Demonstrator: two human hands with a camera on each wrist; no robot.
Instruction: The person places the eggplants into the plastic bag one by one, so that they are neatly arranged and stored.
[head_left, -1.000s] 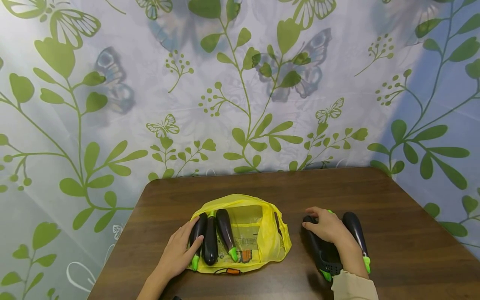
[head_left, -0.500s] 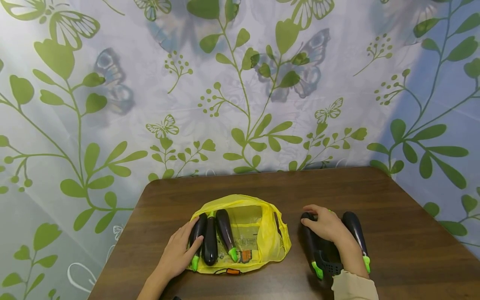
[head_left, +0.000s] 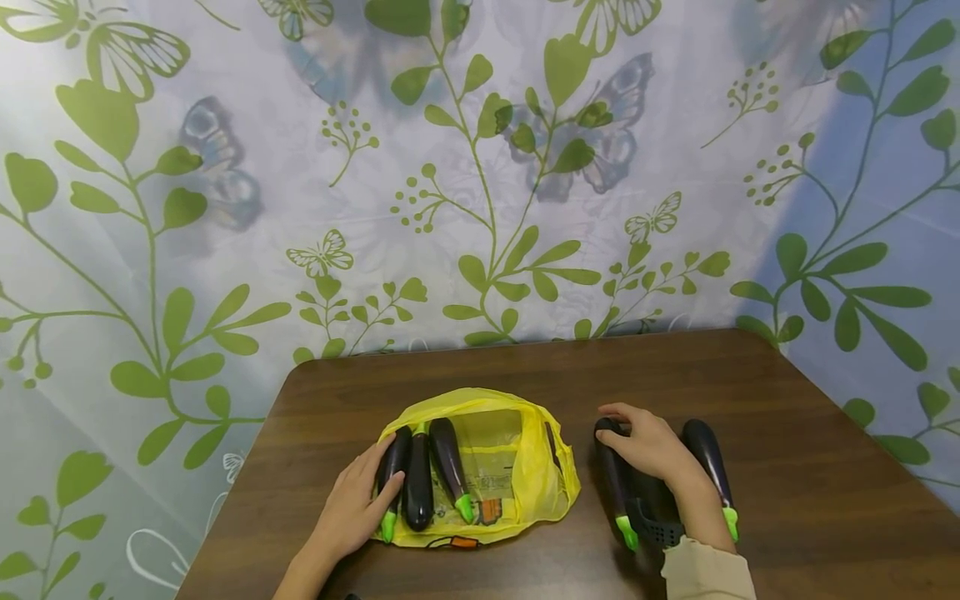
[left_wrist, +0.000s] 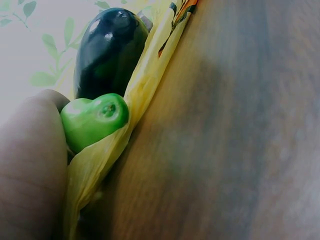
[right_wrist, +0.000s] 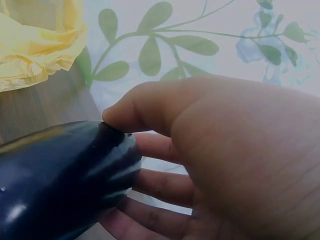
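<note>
My right hand (head_left: 647,442) grips the blunt end of a dark, glossy eggplant (head_left: 613,475). Its thumb is on top and the fingers (right_wrist: 162,187) curl round the far side, as the right wrist view shows. A second eggplant (head_left: 707,462) lies right of that wrist. In the open yellow plastic bag (head_left: 536,467) lie three eggplants. My left hand (head_left: 352,500) rests over the bag's left edge, its thumb across the leftmost eggplant (head_left: 395,467). The left wrist view shows that one's bright green cap (left_wrist: 95,120) beside the hand; the other fingers are hidden there.
The brown wooden table (head_left: 525,567) has rounded far corners. Behind it hangs a pale cloth (head_left: 480,167) with green leaves and butterflies. A black perforated wrist mount (head_left: 660,529) sits under my right wrist, with a dark shape beside it partly covered by the hand.
The eggplant in my right hand has shifted left, and its green-capped end has swung out to the left. My left hand and the bag stay in place.
</note>
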